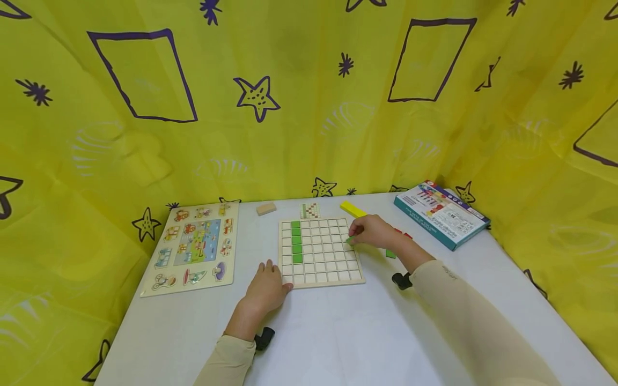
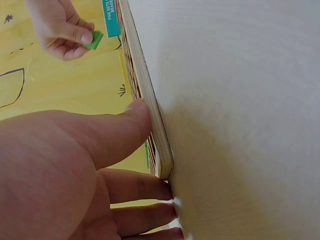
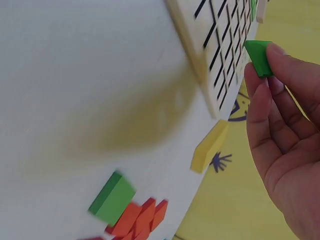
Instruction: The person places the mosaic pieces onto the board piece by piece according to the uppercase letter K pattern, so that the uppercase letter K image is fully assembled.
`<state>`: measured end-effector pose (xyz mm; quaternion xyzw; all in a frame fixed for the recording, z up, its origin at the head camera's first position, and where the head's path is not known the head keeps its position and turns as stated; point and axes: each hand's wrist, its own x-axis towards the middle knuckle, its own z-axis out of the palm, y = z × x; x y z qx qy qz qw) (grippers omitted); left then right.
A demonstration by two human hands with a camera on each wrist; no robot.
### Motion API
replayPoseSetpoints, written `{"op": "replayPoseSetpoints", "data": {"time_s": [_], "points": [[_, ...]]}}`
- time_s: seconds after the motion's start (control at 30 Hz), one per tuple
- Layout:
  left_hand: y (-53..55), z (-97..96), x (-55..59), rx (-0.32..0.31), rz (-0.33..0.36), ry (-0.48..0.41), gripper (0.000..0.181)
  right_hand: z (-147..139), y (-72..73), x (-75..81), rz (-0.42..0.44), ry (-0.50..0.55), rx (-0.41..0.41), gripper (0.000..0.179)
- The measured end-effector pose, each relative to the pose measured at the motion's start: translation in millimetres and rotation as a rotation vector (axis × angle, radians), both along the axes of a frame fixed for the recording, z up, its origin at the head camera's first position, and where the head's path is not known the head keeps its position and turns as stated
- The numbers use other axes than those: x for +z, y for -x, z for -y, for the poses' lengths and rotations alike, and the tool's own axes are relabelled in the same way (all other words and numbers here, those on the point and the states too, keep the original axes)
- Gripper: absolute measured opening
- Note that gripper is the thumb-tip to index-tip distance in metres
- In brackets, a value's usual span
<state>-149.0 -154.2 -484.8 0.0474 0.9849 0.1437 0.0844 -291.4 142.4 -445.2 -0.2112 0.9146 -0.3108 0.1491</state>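
Note:
A wooden grid board (image 1: 321, 279) lies on the white table, with a column of green square tiles (image 1: 296, 249) in its second column from the left. Over the board's right side, my right hand (image 1: 370, 231) pinches one green tile (image 3: 258, 57) between thumb and fingers, raised above the surface in the right wrist view. At the near left corner, my left hand (image 1: 267, 287) rests against the board. Its thumb (image 2: 132, 125) touches the near edge, while the other fingers extend past the corner along the left side.
Right of the board lie a loose green tile (image 3: 112, 197) and several red tiles (image 3: 145, 215). Behind it are a wooden block (image 1: 266, 208), a small pattern card (image 1: 310, 210) and a yellow bar (image 1: 353, 209). A picture puzzle (image 1: 169, 279) lies left; a teal-edged box (image 1: 441, 217) stands right.

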Motion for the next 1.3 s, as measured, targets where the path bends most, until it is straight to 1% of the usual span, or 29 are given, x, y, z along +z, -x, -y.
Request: {"op": "replayPoseSetpoints", "data": {"time_s": [0.17, 0.3, 0.43, 0.57, 0.7, 0.93, 1.03, 1.17, 1.3], "points": [[0.7, 0.3, -1.0, 0.007, 0.006, -0.004, 0.070, 20, -3.0, 4.0, 0.007, 0.031, -0.007, 0.012], [0.5, 0.4, -1.5, 0.007, 0.008, 0.000, 0.071, 35, -4.6, 2.6, 0.017, 0.049, 0.003, 0.013], [0.2, -0.1, -0.7, 0.006, 0.003, -0.001, 0.072, 48, -5.8, -1.6, 0.014, 0.067, 0.034, 0.013], [0.2, 0.2, 0.1, 0.008, 0.005, -0.001, 0.072, 61, -8.1, -4.7, -0.013, 0.085, 0.088, 0.012], [0.5, 0.7, 0.5, 0.009, 0.006, -0.003, 0.071, 73, -11.4, -7.5, -0.010, 0.099, 0.130, 0.010], [0.5, 1.6, 2.5, 0.002, 0.002, -0.011, 0.070, 95, -19.7, -9.1, 0.021, 0.082, 0.158, 0.011], [1.3, 1.5, 3.1, 0.003, 0.003, -0.009, 0.070, 105, -23.8, -11.1, 0.024, 0.091, 0.186, 0.010], [2.1, 1.4, 2.4, 0.006, 0.008, -0.001, 0.071, 116, -28.5, -16.9, 0.014, 0.077, 0.218, 0.009], [1.4, 1.5, 0.9, 0.002, 0.006, -0.001, 0.071, 123, -32.3, -21.8, -0.003, 0.040, 0.239, 0.009]]}}
